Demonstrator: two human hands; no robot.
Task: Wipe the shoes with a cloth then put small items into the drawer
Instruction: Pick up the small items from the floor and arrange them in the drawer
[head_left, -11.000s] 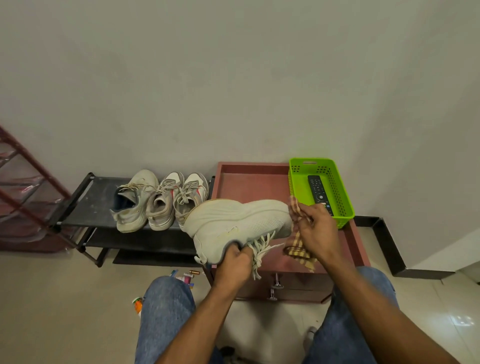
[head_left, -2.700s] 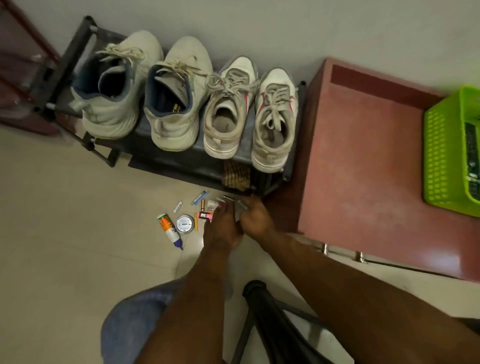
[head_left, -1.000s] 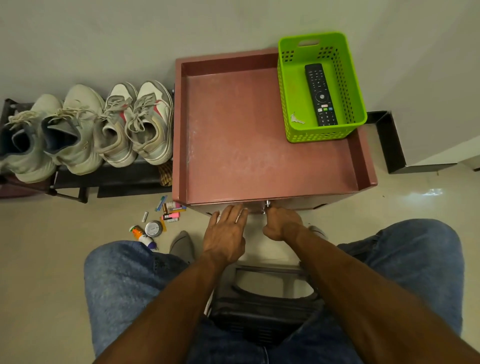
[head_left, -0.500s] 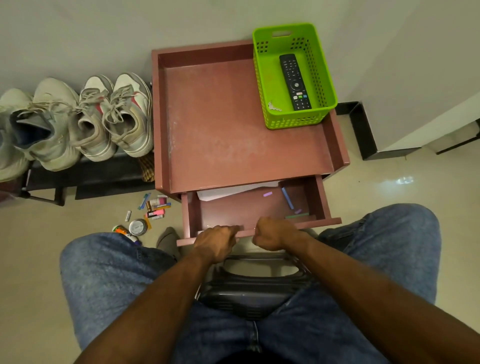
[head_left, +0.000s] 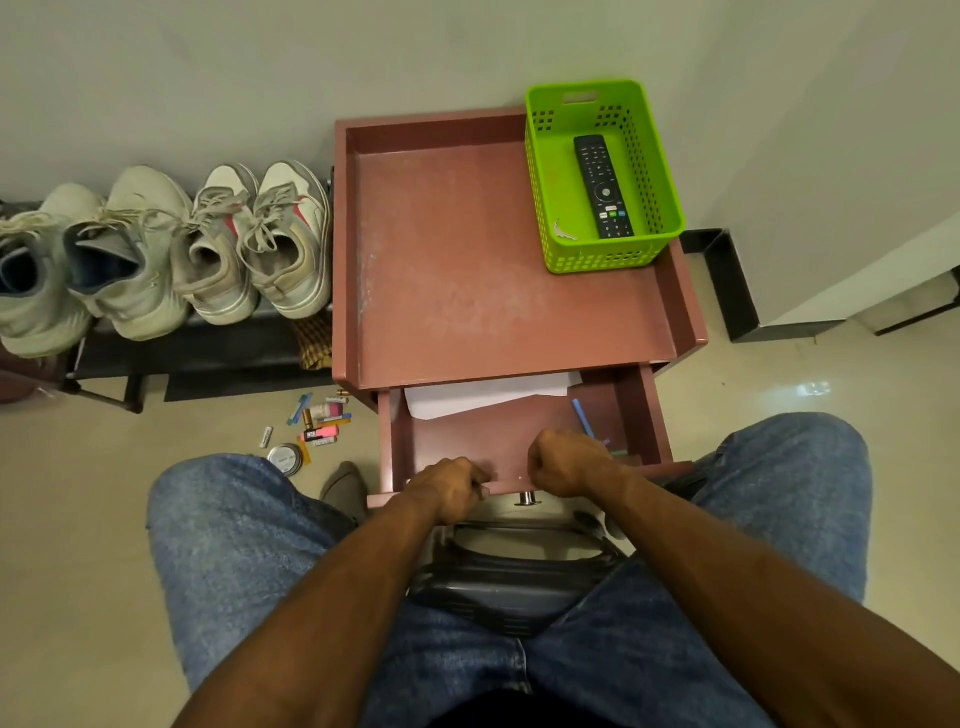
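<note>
The red cabinet's drawer (head_left: 467, 436) stands pulled out toward me. My left hand (head_left: 452, 491) grips its front edge with curled fingers. My right hand (head_left: 566, 462) is a closed fist just over the drawer's inside; nothing shows in it. Inside lie a white paper (head_left: 488, 395) and a blue pen (head_left: 582, 415). Small items (head_left: 319, 421) and a round tin (head_left: 284, 458) are scattered on the floor left of the cabinet. Several pale shoes (head_left: 285, 244) stand in a row on the black rack. The checked cloth (head_left: 314, 343) hangs at the rack's right end.
On the cabinet top (head_left: 493, 286), a green basket (head_left: 613, 262) holds a remote (head_left: 602, 187). I sit on a black stool (head_left: 514, 582), my knees on either side of the drawer. The wall is close behind the cabinet.
Within the last second the drawer has been pulled out. Since half a second ago my right hand left the front edge and rose over the drawer's inside; my left hand stays on the edge.
</note>
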